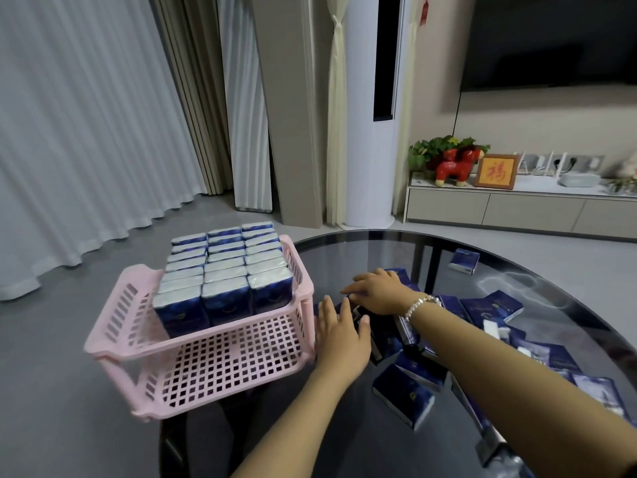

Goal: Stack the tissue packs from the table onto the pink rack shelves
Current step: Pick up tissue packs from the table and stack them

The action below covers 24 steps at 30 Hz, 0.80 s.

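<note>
So the loose tissue packs [406,396] are lying scattered on the glass desk [344,257], right of the pink rack [206,353]. Both hands are reaching in, left hand [341,343] nearer the rack, right hand [377,291] farther back, fingers flat and released, gripping nothing.

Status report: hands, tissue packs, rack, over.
Left hand and right hand open, reaching onto loose tissue packs. Pink rack: top shelf full, lower shelf bare. Nothing blocking.

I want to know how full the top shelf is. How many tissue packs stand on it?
18 tissue packs show on the pink rack top shelf: three columns, left, middle, right, of six each, front to back. A layer beneath may be hidden.
</note>
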Available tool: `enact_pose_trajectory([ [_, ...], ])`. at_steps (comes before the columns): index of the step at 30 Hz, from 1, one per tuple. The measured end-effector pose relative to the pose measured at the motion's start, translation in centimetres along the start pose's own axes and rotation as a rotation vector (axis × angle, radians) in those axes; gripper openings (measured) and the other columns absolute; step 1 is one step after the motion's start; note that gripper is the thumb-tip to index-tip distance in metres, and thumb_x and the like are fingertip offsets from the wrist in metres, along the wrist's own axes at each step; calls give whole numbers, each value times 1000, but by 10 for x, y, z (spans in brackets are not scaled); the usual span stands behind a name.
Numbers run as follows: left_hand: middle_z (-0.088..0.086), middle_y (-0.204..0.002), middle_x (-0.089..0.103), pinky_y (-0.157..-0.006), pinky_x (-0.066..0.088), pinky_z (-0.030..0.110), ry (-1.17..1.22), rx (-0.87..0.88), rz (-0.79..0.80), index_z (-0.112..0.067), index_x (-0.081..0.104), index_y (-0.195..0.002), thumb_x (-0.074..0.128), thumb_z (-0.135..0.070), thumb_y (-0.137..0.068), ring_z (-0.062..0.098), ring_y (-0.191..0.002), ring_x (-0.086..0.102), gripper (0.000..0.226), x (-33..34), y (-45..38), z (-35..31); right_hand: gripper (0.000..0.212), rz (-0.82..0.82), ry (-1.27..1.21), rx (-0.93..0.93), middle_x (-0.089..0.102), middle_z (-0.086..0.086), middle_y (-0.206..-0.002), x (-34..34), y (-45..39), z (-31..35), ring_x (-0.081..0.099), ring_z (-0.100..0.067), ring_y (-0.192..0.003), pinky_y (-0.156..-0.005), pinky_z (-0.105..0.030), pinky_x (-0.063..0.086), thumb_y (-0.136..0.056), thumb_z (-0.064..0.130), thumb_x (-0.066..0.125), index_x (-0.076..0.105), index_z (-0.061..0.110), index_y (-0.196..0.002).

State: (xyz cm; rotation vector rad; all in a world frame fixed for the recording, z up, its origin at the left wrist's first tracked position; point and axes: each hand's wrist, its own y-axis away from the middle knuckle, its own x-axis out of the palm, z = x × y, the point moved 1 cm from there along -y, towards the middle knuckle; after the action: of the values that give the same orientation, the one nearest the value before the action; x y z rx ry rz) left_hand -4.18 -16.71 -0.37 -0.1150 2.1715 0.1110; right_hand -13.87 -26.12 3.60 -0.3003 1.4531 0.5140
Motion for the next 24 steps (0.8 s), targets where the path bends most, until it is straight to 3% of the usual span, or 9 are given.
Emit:
enact_pose_trajectory([
  [5, 10, -161, -9, -116, -9, 46, -62, -64, 79, -20, 12, -153, 24, -49, -99, 28, -147, -14, 63, 4, -36, 5, 42, 197, -41, 126, 32, -3, -151, 11, -28, -24, 24, -34, -139, -114, -48, 19, -96, 50, 28, 35, 47, -138],
  [9, 8, -161, 8, -117, -4, 49, -143, -72, 130, -26, 18, -152, 24, -62, -91, 32, -148, -5, 71, 7, -48, 8, 43, 311, -107, 158, 31, 0, -151, 13, -32, -29, 16, -29, -140, -113, -49, 16, -98, 45, 25, 29, 43, -141],
  [15, 5, -159, 19, -117, -5, 52, -162, -49, 132, -28, 27, -149, 22, -66, -89, 31, -147, -2, 71, 20, -35, 1, 38, 276, -226, 112, 50, -1, -138, 7, -18, -39, 40, -21, -129, -109, -34, 31, -98, 33, 36, 47, 31, -135],
  [18, 6, -159, 17, -116, -6, 53, -132, -52, 148, -28, 27, -149, 21, -66, -90, 32, -147, -5, 71, 25, -18, -6, 33, 221, -291, 102, 57, 1, -127, 5, -3, -41, 50, -15, -114, -93, -25, 37, -96, 30, 44, 56, 24, -125],
  [21, 8, -159, 16, -116, -7, 54, -105, -68, 177, -26, 27, -149, 21, -66, -91, 32, -147, -6, 70, 27, 1, -14, 28, 197, -329, 87, 60, 1, -120, 6, 10, -42, 52, -11, -101, -85, -23, 36, -94, 30, 48, 61, 25, -118],
  [24, 9, -159, 15, -116, -8, 52, -97, -88, 202, -25, 28, -149, 19, -64, -92, 32, -147, -7, 70, 29, 21, -18, 28, 189, -341, 59, 61, 3, -121, 8, 24, -38, 51, -10, -102, -88, -24, 37, -93, 28, 49, 63, 26, -117],
])
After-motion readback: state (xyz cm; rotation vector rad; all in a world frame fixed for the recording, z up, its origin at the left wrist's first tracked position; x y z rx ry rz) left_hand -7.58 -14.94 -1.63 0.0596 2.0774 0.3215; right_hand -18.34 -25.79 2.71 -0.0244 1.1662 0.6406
